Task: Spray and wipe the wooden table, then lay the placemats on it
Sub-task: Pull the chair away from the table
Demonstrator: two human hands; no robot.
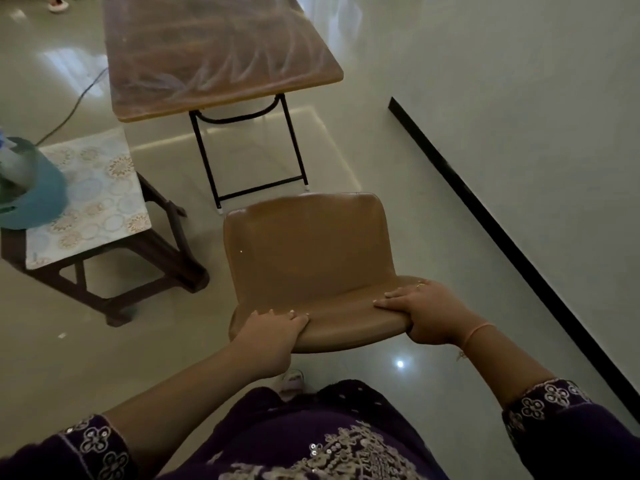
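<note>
The wooden table (221, 53) stands ahead at the top of the view, its brown top streaked with pale wipe marks. A patterned placemat (93, 195) lies on a dark stool (156, 258) at the left. On that mat rest a teal cloth (38, 199) and a spray bottle (10, 157), partly cut off by the frame edge. A brown plastic chair (311, 258) is right in front of me. My left hand (273, 332) grips the chair's near edge on the left. My right hand (422, 313) grips the same edge on the right.
The table has black folding legs (207, 161). A cable (76, 105) runs across the glossy tiled floor at the left. A white wall with a black skirting strip (502, 237) borders the right side. A slippered foot (292, 379) shows below the chair.
</note>
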